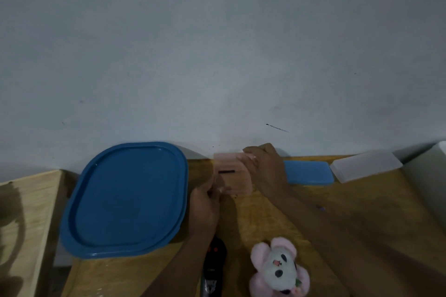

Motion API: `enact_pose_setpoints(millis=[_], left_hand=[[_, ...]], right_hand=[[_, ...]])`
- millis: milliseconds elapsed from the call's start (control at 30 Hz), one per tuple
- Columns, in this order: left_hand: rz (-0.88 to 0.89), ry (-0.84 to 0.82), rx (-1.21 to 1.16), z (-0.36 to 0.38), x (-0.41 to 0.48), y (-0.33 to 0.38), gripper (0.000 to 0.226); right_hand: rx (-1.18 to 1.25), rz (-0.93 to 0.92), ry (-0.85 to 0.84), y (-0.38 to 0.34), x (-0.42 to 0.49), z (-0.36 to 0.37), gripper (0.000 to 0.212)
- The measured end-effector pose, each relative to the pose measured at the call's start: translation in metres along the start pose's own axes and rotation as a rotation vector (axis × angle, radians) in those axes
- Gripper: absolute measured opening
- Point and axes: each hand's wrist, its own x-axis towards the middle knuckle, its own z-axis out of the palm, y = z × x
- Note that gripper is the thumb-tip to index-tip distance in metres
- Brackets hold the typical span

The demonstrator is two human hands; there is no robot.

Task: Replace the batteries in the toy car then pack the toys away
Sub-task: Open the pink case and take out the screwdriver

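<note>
From the head view, we see both hands on a pink translucent box [233, 176] at the far edge of the wooden table [350, 202]. The left hand [205, 202] pinches its near left corner, and the right hand [264, 169] curls its fingers over the top right edge. The black toy car [214, 264] lies near us under the left forearm, beside a pink plush toy [280, 267]. A large blue lid [125, 198] lies to the left.

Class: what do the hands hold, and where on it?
The pink box: the left hand pinches its near left corner, the right hand grips its far right side.
</note>
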Motion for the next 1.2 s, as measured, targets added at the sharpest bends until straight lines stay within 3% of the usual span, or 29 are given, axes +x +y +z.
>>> enact_pose_setpoints(millis=[167,300,500,700,967,1100,1200], left_hand=[[-0.018,-0.034,-0.049,-0.002,0.001,0.002,0.021],[-0.003,-0.027,-0.045,-0.002,0.000,0.003,0.022],[0.002,-0.027,-0.068,-0.003,0.000,0.003,0.022],[0.033,-0.034,-0.075,-0.005,-0.002,0.006,0.023],[-0.007,-0.050,-0.099,-0.007,-0.004,0.013,0.029],[-0.030,-0.049,-0.106,-0.007,-0.003,0.012,0.027],[-0.035,-0.054,-0.117,-0.005,-0.002,0.010,0.024]], right_hand=[[0.296,0.368,0.124,-0.015,0.010,0.007,0.029],[0.311,0.457,0.107,-0.007,0.014,0.010,0.024],[0.225,0.505,0.061,-0.001,0.021,0.012,0.038],[0.229,0.498,0.024,-0.001,0.016,0.009,0.021],[0.184,0.479,0.037,-0.012,0.012,0.007,0.034],[0.005,0.280,-0.070,-0.022,0.007,0.008,0.015],[-0.184,0.056,-0.270,-0.023,0.002,0.016,0.019]])
